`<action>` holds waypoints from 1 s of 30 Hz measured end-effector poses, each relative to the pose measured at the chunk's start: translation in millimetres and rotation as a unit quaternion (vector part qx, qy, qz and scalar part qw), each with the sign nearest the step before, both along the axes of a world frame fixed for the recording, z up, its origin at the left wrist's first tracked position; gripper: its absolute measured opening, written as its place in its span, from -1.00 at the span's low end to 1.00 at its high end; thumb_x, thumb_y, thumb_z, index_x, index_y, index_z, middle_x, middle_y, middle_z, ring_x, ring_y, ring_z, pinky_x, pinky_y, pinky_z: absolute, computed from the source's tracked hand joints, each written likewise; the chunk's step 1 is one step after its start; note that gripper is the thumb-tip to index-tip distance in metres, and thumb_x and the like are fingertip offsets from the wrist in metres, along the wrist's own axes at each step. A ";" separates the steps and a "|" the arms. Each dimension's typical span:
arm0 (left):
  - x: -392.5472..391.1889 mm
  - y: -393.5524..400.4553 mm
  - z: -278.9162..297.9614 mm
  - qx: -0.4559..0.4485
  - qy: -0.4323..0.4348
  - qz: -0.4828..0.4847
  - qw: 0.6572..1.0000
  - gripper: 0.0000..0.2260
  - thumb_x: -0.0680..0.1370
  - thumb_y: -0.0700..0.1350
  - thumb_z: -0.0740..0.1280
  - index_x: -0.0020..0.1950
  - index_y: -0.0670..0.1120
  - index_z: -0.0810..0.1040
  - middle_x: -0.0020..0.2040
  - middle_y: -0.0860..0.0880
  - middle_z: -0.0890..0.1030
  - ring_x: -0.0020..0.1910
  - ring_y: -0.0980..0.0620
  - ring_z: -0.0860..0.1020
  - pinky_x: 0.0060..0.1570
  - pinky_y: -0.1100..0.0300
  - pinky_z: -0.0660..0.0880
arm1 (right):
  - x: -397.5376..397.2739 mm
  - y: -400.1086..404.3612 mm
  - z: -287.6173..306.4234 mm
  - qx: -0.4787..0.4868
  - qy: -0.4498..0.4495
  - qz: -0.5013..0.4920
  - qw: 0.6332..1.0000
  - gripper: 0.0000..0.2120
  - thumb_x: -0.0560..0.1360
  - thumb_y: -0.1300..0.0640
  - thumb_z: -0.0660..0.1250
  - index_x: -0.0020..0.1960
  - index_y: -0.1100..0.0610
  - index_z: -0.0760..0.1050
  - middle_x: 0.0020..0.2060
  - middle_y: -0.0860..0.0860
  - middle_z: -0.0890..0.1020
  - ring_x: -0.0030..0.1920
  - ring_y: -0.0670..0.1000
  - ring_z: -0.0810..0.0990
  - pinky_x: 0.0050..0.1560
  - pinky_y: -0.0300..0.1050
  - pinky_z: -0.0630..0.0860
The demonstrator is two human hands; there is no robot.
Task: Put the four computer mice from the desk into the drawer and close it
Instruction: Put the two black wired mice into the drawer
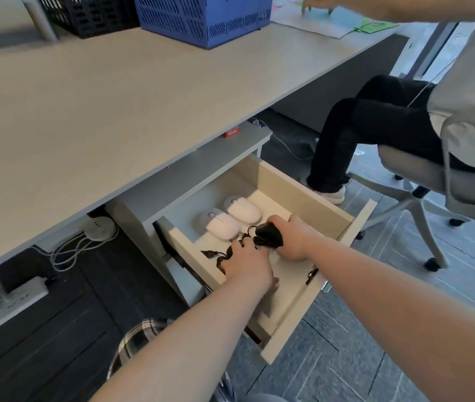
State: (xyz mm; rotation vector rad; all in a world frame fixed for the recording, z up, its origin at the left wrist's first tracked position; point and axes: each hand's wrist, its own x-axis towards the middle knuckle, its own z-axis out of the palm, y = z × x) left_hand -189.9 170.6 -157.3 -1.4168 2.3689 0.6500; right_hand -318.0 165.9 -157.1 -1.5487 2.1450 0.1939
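The drawer under the desk stands pulled out. Two white mice lie side by side at its back: one white mouse on the left, the other white mouse to its right. My right hand is closed around a black wired mouse inside the drawer. My left hand rests low in the drawer on a black cable, which trails over the drawer's left wall. Whether a mouse lies under my left hand is hidden.
A blue basket and a black crate stand at the back of the desk. Another person sits on an office chair to the right, legs close to the drawer. Power strips and cables lie on the floor at the left.
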 end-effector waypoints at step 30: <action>15.5 -18.8 15.7 -0.091 0.018 -0.036 0.995 -0.66 0.51 0.03 0.34 0.23 -0.07 0.45 0.18 -0.11 0.43 0.18 -0.15 0.41 -0.08 0.03 0.38 | 3.0 7.1 21.6 -0.033 -0.002 -0.026 0.999 -0.55 0.50 0.09 0.25 0.38 0.01 0.31 0.21 0.15 0.49 0.16 0.20 0.52 0.12 0.11 0.55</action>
